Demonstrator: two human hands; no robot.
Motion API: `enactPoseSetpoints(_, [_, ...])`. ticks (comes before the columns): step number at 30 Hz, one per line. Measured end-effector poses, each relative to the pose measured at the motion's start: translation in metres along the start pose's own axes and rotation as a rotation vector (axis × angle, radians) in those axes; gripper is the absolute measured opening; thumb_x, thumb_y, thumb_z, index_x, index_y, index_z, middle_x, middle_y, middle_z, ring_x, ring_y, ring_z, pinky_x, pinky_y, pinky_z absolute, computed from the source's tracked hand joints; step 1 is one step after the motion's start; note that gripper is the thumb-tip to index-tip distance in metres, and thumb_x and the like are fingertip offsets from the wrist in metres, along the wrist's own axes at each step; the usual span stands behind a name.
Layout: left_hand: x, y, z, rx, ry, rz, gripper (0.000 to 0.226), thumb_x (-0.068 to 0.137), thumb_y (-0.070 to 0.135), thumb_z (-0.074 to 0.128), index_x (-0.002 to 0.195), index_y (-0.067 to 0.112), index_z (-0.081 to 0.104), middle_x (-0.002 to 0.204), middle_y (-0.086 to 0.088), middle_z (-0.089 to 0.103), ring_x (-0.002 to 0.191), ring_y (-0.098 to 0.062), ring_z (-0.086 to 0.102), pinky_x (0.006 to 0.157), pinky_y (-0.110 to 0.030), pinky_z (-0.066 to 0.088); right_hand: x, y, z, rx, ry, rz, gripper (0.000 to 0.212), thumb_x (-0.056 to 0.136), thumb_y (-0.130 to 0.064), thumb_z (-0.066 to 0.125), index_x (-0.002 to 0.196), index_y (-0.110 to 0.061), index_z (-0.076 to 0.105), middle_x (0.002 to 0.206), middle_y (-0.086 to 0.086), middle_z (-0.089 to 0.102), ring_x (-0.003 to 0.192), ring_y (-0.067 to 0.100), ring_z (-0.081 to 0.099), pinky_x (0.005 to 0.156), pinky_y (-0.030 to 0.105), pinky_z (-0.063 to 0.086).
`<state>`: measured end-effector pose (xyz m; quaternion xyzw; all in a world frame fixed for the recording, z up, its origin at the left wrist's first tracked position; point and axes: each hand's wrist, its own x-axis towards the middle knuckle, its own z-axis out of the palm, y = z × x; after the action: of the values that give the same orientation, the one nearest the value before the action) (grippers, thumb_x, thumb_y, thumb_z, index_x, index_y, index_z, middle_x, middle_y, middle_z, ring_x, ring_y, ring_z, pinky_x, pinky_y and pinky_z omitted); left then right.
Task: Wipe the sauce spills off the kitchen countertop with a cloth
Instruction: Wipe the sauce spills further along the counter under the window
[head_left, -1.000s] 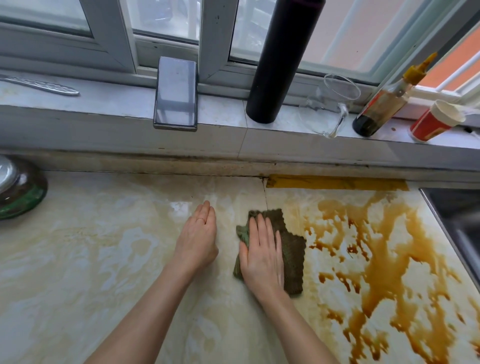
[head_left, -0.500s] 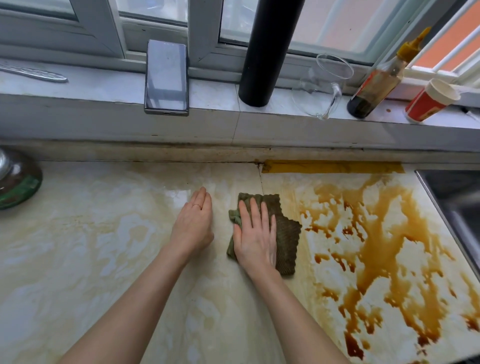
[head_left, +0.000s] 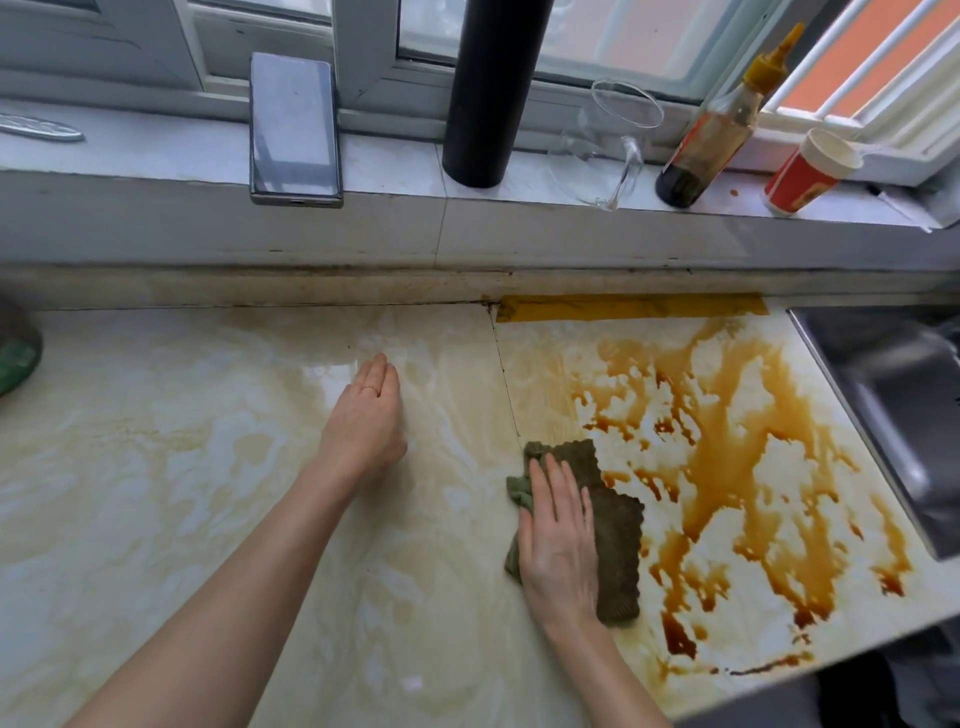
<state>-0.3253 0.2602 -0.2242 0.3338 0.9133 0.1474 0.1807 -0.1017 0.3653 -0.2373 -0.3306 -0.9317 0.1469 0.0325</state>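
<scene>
A dark green cloth (head_left: 615, 525) lies flat on the cream marble countertop (head_left: 156, 493), at the left edge of a wide brown sauce spill (head_left: 727, 457). My right hand (head_left: 558, 540) presses palm-down on the cloth's left half, fingers spread and pointing away from me. My left hand (head_left: 366, 421) rests flat on the bare counter to the left, fingers together, holding nothing. The spill spreads right from the cloth toward the sink and down to the counter's front edge.
A steel sink (head_left: 893, 410) borders the counter on the right. On the window ledge stand a phone (head_left: 294, 130), a black cylinder (head_left: 485, 93), a glass jug (head_left: 613, 145), a sauce bottle (head_left: 717, 124) and a red paper cup (head_left: 808, 171). A dark bowl (head_left: 15, 348) sits at far left.
My right hand has dragged the cloth toward me and slightly right along the spill's left edge. My left hand has stayed flat on the counter.
</scene>
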Motion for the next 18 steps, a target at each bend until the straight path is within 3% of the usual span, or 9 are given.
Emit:
enactPoseSetpoints(6, [-0.002, 0.001, 0.000, -0.004, 0.018, 0.003, 0.074, 0.085, 0.001, 0.040, 0.150, 0.002, 0.003, 0.159, -0.014, -0.001, 0.147, -0.025, 0.002, 0.119, -0.032, 0.007, -0.038, -0.006, 0.009, -0.031, -0.094, -0.255, 0.055, 0.100, -0.037, 0.034, 0.152, -0.024, 0.023, 0.160, -0.006, 0.015, 0.148, 0.011, 0.006, 0.119, 0.039, 0.009])
enactPoseSetpoints(9, [-0.012, 0.002, 0.000, -0.038, 0.051, -0.009, 0.070, 0.085, -0.002, 0.039, 0.149, 0.002, 0.011, 0.159, -0.014, 0.005, 0.147, -0.024, 0.006, 0.118, -0.032, 0.010, -0.039, 0.022, -0.002, -0.089, -0.106, -0.214, 0.056, 0.100, -0.040, 0.025, 0.153, -0.025, 0.015, 0.160, -0.008, 0.006, 0.147, 0.008, -0.002, 0.120, 0.042, 0.008])
enactPoseSetpoints(13, [-0.039, 0.016, 0.011, -0.100, 0.122, -0.034, 0.070, 0.086, -0.006, 0.039, 0.150, 0.005, 0.012, 0.160, -0.010, 0.007, 0.147, -0.021, 0.007, 0.117, -0.030, 0.012, -0.046, 0.015, 0.000, -0.059, -0.075, -0.121, 0.058, 0.098, -0.039, 0.022, 0.152, -0.021, 0.016, 0.160, -0.004, 0.009, 0.148, 0.012, 0.001, 0.119, 0.044, 0.011])
enactPoseSetpoints(18, [-0.068, 0.043, 0.023, -0.171, 0.113, -0.003, 0.073, 0.085, -0.008, 0.036, 0.151, 0.013, 0.012, 0.160, -0.005, 0.006, 0.147, -0.018, 0.008, 0.118, -0.031, 0.015, -0.055, 0.026, -0.005, -0.030, -0.126, -0.322, 0.053, 0.100, -0.033, 0.035, 0.151, -0.028, 0.023, 0.159, -0.008, 0.015, 0.147, 0.010, 0.004, 0.119, 0.041, 0.009])
